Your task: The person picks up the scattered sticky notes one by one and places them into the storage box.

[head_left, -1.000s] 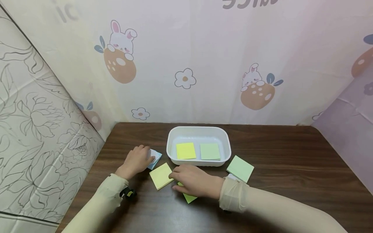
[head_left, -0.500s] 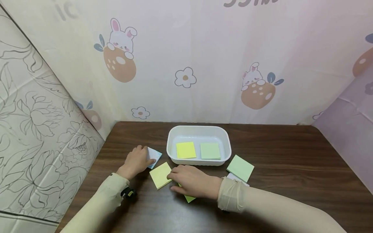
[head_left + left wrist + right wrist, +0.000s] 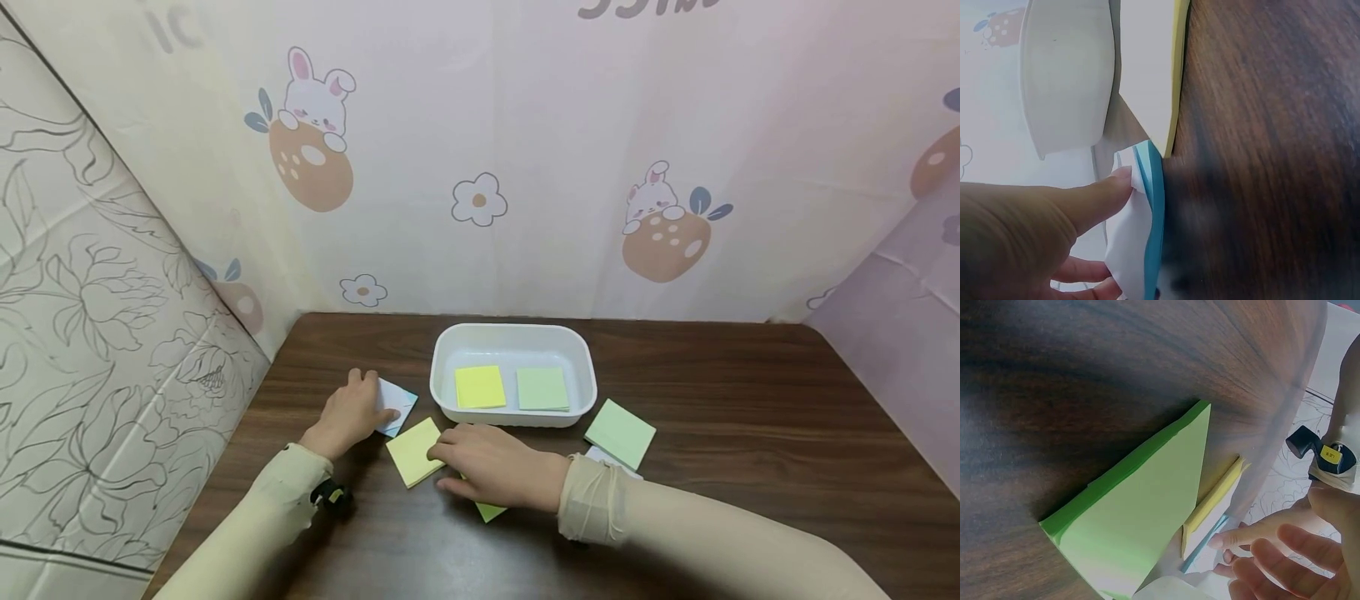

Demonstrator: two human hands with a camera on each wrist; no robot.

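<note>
Two hands [image 3: 347, 417] [image 3: 491, 467] (one blue-edged pad [image 3: 1138, 231])

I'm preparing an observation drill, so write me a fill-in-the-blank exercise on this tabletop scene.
In the head view, the yellow pad in the tray lies to the ____ of the pale green pad there.
The left hand grips a white-topped pad with a ____ edge.
In the right wrist view, the nearest pad has ____ edges.
The tray is coloured ____.

Missing words: left; blue; green; white.
</note>
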